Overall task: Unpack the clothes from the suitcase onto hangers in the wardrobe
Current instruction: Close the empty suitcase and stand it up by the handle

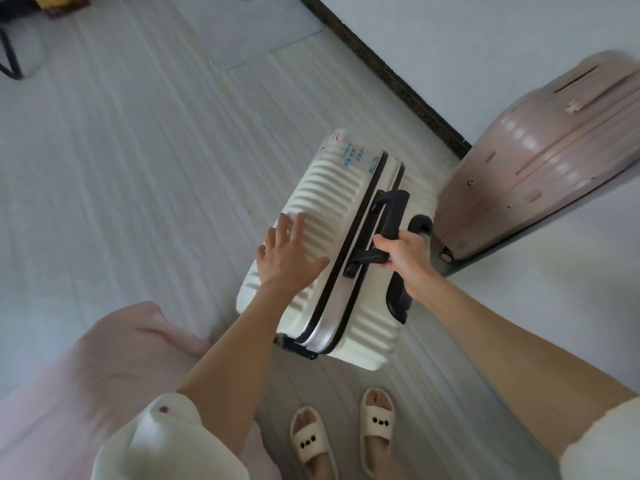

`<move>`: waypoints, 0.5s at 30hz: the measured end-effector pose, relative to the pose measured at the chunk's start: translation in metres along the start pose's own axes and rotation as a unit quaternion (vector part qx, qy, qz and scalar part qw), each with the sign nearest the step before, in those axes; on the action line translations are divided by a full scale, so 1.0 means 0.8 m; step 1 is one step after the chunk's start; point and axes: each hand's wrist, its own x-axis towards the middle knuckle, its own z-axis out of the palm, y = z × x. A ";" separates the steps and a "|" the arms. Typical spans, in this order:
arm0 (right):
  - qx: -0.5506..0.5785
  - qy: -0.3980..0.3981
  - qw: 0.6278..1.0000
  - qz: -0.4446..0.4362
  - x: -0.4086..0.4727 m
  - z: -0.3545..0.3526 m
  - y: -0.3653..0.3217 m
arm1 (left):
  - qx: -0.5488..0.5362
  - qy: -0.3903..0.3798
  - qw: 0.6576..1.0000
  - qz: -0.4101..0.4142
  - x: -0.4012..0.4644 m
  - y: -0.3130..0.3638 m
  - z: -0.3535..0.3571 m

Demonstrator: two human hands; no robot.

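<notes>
From the head camera, a white ribbed suitcase (pixel 332 237) stands closed on the pale floor (pixel 138 168), near a pink suitcase (pixel 540 161) leaning by the wall. The right hand (pixel 403 252) has its fingers curled around the black handle (pixel 384 230). The left hand (pixel 289 251) lies flat on the shell, fingers spread apart.

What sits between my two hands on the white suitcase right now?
In the head view, the suitcase's dark closing seam runs between the left hand, flat on the ribbed shell, and the right hand gripping the black handle.
</notes>
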 end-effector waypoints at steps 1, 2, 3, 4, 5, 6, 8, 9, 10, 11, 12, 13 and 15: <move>-0.011 -0.010 1.000 0.000 -0.003 0.002 -0.007 | -0.010 -0.009 1.000 -0.005 -0.004 -0.006 -0.002; -0.022 -0.022 1.000 0.002 -0.006 0.004 -0.013 | -0.026 -0.021 0.999 -0.012 -0.006 -0.010 -0.002; -0.036 -0.035 0.999 0.000 -0.007 0.005 -0.018 | -0.048 -0.034 0.998 -0.025 -0.008 -0.012 -0.003; -0.056 -0.048 0.997 -0.009 -0.007 0.006 -0.021 | -0.072 -0.047 0.995 -0.039 -0.010 -0.013 -0.002; -0.088 -0.061 0.994 -0.023 -0.007 0.006 -0.022 | -0.101 -0.058 0.991 -0.059 -0.013 -0.015 0.001; -0.125 -0.072 0.989 -0.034 -0.009 0.008 -0.023 | -0.134 -0.066 0.986 -0.080 -0.017 -0.018 0.007; -0.197 -0.085 0.976 -0.049 -0.014 0.014 -0.017 | -0.200 -0.076 0.970 -0.119 -0.027 -0.026 0.022; -0.221 -0.078 0.970 -0.057 -0.016 0.017 -0.013 | -0.224 -0.080 0.962 -0.136 -0.033 -0.027 0.031; -0.242 -0.059 0.965 -0.078 -0.016 0.018 -0.008 | -0.238 -0.083 0.957 -0.144 -0.038 -0.025 0.037; -0.275 -0.027 0.955 -0.106 -0.016 0.016 -0.004 | -0.240 -0.086 0.956 -0.146 -0.042 -0.018 0.043; -0.330 0.009 0.935 -0.131 -0.017 0.011 -0.001 | -0.235 -0.090 0.957 -0.147 -0.047 -0.009 0.048; -0.397 0.038 0.905 -0.148 -0.014 0.001 -0.002 | -0.231 -0.090 0.958 -0.145 -0.049 0.001 0.050; -0.510 0.056 0.844 -0.158 -0.011 -0.024 0.003 | -0.232 -0.089 0.958 -0.140 -0.053 0.014 0.055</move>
